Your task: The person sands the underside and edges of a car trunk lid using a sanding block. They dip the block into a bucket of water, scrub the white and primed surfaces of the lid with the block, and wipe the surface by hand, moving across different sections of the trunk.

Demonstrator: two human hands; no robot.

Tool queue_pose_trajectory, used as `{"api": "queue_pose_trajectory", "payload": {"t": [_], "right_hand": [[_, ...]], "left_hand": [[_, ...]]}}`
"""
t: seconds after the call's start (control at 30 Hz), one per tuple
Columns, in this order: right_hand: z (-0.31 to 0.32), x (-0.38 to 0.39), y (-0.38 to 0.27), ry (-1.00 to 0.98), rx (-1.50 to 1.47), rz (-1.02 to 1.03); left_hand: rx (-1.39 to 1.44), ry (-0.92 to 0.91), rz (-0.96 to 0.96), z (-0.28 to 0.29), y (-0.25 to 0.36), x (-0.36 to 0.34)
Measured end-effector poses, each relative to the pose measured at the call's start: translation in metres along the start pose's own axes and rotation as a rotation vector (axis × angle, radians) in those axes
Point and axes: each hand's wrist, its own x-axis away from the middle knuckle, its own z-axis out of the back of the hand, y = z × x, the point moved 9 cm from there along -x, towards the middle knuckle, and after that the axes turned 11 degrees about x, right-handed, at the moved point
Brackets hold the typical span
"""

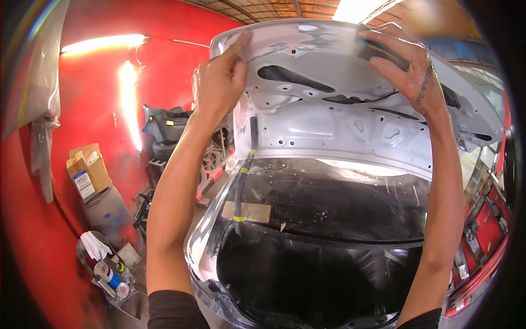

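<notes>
A raised pale grey car lid (pixel 312 131), with cutouts and smoothed patches along its upper band, fills the upper middle. My left hand (pixel 220 82) touches its upper left part, index finger stretched out and other fingers bent, holding nothing visible. My right hand (pixel 408 71) grips a dark flat pad (pixel 377 54) against the lid's upper band. A dark hinge arm (pixel 238 192) wrapped with yellow tape runs down the left side to the car's opening, whose inside (pixel 318 279) is black. A beige block (pixel 255 213) lies near that arm.
A red wall (pixel 93 77) with light tubes is on the left, near cardboard boxes (pixel 87 170) on a grey drum and a stand with cloth (pixel 96 244) and rolls. Car parts (pixel 167 126) are piled behind the lid. Red panels (pixel 485 230) line the right.
</notes>
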Motion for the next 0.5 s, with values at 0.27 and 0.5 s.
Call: {"api": "queue_pose_trajectory", "payload": {"t": [0.27,0.5], "right_hand": [[-0.007,-0.002,0.011,0.013,-0.039,-0.011],[-0.047,0.009,0.058,0.027,-0.054,-0.084]], "left_hand": [[0.055,0.062,0.245,0.026,-0.058,0.032],[0.134,-0.238,0.372,-0.005,-0.065,0.151]]}}
